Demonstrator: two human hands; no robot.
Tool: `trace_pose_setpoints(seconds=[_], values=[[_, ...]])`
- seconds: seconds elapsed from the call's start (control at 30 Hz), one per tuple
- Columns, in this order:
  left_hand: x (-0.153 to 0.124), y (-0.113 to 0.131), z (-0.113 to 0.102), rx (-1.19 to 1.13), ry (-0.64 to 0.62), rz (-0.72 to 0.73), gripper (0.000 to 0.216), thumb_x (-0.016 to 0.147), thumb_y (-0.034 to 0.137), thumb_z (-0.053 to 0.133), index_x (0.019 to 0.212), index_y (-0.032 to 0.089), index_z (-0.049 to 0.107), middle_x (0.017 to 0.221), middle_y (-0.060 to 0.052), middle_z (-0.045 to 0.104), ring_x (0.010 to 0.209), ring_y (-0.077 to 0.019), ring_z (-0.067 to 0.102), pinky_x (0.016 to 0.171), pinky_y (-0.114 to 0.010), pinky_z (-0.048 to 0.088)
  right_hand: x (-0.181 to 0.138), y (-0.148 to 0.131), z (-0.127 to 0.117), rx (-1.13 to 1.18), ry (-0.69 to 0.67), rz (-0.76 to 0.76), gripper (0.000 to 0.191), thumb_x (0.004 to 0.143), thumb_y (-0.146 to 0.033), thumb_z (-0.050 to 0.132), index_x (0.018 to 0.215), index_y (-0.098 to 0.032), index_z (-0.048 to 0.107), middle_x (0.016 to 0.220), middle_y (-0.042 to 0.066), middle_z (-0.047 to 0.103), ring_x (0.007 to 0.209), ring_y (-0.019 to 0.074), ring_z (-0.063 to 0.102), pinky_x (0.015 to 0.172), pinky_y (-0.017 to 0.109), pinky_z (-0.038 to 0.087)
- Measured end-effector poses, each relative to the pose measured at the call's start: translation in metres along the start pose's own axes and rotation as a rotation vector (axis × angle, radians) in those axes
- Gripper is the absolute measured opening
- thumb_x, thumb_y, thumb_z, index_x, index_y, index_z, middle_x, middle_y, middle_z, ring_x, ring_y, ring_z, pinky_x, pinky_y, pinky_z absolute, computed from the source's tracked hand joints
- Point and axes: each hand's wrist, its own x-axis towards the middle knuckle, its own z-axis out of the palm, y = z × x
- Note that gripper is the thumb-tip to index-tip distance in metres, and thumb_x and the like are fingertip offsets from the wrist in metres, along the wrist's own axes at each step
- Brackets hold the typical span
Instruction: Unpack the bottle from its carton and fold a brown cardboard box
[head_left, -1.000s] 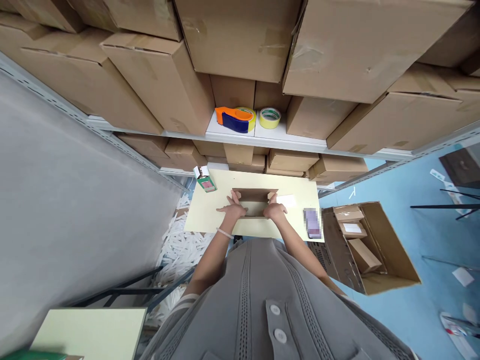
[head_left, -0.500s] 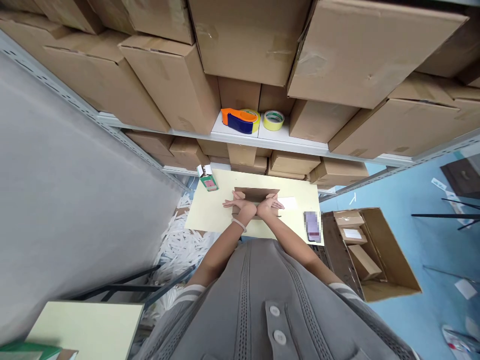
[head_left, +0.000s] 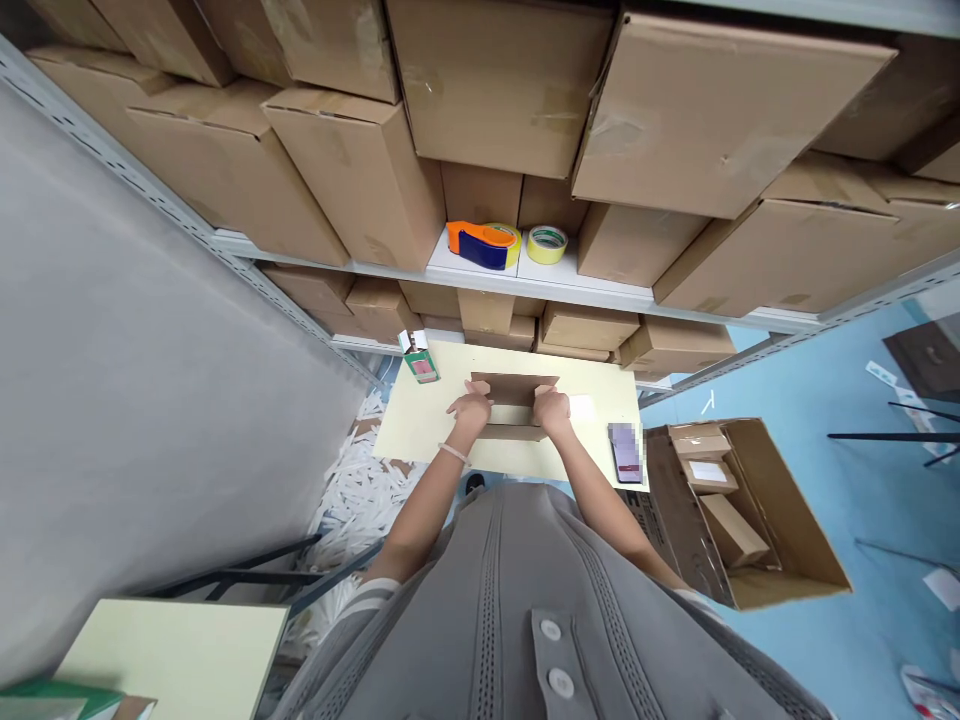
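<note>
A small brown cardboard box (head_left: 514, 432) stands open-topped on the pale yellow table (head_left: 420, 430), its back flap raised. My left hand (head_left: 471, 408) grips the box's left side, the fingers bent around the end wall and flap. On the opposite end, my right hand (head_left: 553, 410) closes over the right side in the same way. Between the hands the box's pale inside shows. Near its right end lies a white paper slip (head_left: 582, 408). A green and white carton (head_left: 420, 362) with open flaps stands at the table's back left.
A phone (head_left: 625, 455) lies at the table's right edge. The shelf above holds an orange and blue tape dispenser (head_left: 481, 246), a yellow tape roll (head_left: 547, 245) and many cartons. On the right stands a large open carton (head_left: 795, 520) with boxes inside. Shredded paper (head_left: 367, 490) covers the floor at left.
My hands have moved apart from the middle of the box to its two ends. Their spread fingers have closed around the end walls.
</note>
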Motion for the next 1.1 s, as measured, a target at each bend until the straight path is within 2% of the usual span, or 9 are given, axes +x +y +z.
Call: trace_pose_setpoints(seconds=[0.1,0.17,0.3,0.47,0.67,0.83,0.9,1.0,1.1], values=[[-0.003,-0.017,-0.008,0.046,-0.077,-0.024,0.050,0.083,0.051,0.059,0.122,0.020,0.065,0.133,-0.022,0.059,0.117,-0.0377,0.060,0.094,-0.049,0.048,-0.004,0.018,0.003,0.055,0.070,-0.008,0.064,0.084,-0.021,0.062,0.142,-0.005,0.043,0.120,0.026,0.064,0.111,0.0312,0.064,0.086,0.039,0.053],[-0.005,-0.025,-0.011,0.063,-0.092,-0.021,0.046,0.087,0.055,0.053,0.112,0.020,0.069,0.123,-0.018,0.066,0.117,-0.0318,0.061,0.094,-0.038,0.048,-0.005,0.029,0.006,0.135,0.111,0.017,0.052,0.087,-0.031,0.061,0.134,-0.011,0.053,0.118,0.021,0.066,0.112,0.0280,0.064,0.087,0.034,0.050],[-0.002,-0.030,-0.011,0.084,-0.106,-0.057,0.053,0.083,0.065,0.051,0.097,0.019,0.072,0.104,-0.016,0.074,0.108,-0.0308,0.067,0.085,-0.034,0.050,0.002,0.046,0.010,0.304,0.076,0.089,0.047,0.082,-0.054,0.065,0.105,-0.014,0.067,0.109,0.016,0.070,0.103,0.0258,0.067,0.078,0.031,0.050],[0.008,-0.030,-0.003,0.052,-0.169,-0.178,0.057,0.079,0.069,0.055,0.093,0.016,0.072,0.079,-0.014,0.075,0.093,-0.0283,0.071,0.073,-0.030,0.051,0.013,0.049,0.016,0.358,0.045,0.117,0.049,0.073,-0.057,0.072,0.096,-0.015,0.068,0.091,0.013,0.072,0.094,0.0245,0.069,0.075,0.030,0.050],[0.014,-0.026,0.002,0.046,-0.099,-0.208,0.046,0.078,0.059,0.063,0.100,0.018,0.070,0.101,-0.017,0.074,0.104,-0.0304,0.068,0.073,-0.031,0.051,0.016,0.040,0.020,0.333,0.133,0.173,0.046,0.071,-0.047,0.077,0.101,-0.013,0.067,0.100,0.014,0.071,0.097,0.0243,0.068,0.074,0.028,0.051],[0.007,-0.032,-0.003,-0.016,-0.178,-0.134,0.051,0.082,0.061,0.056,0.097,0.015,0.072,0.085,-0.015,0.076,0.088,-0.0285,0.073,0.074,-0.031,0.052,0.011,0.042,0.022,0.358,0.163,0.187,0.048,0.073,-0.050,0.075,0.102,-0.013,0.067,0.104,0.017,0.070,0.101,0.0253,0.068,0.078,0.029,0.050],[-0.003,-0.041,-0.006,-0.055,-0.205,-0.057,0.057,0.087,0.062,0.046,0.101,0.013,0.071,0.088,-0.015,0.076,0.089,-0.0270,0.073,0.079,-0.030,0.051,0.008,0.043,0.022,0.381,0.163,0.192,0.049,0.074,-0.053,0.073,0.103,-0.013,0.067,0.104,0.017,0.070,0.103,0.0260,0.067,0.079,0.030,0.051],[-0.021,-0.060,-0.004,-0.129,-0.176,0.105,0.062,0.095,0.059,0.028,0.125,0.016,0.062,0.120,-0.012,0.069,0.116,-0.0226,0.063,0.094,-0.027,0.047,0.006,0.045,0.022,0.412,0.147,0.201,0.053,0.075,-0.057,0.069,0.104,-0.013,0.067,0.107,0.017,0.070,0.104,0.0269,0.067,0.081,0.032,0.051],[-0.038,-0.079,0.004,-0.297,-0.068,0.300,0.061,0.098,0.052,0.024,0.150,0.021,0.034,0.152,-0.005,0.041,0.141,-0.0155,0.037,0.108,-0.025,0.036,0.006,0.045,0.022,0.414,0.133,0.199,0.054,0.075,-0.057,0.070,0.105,-0.012,0.067,0.110,0.018,0.069,0.106,0.0270,0.066,0.083,0.032,0.051]])
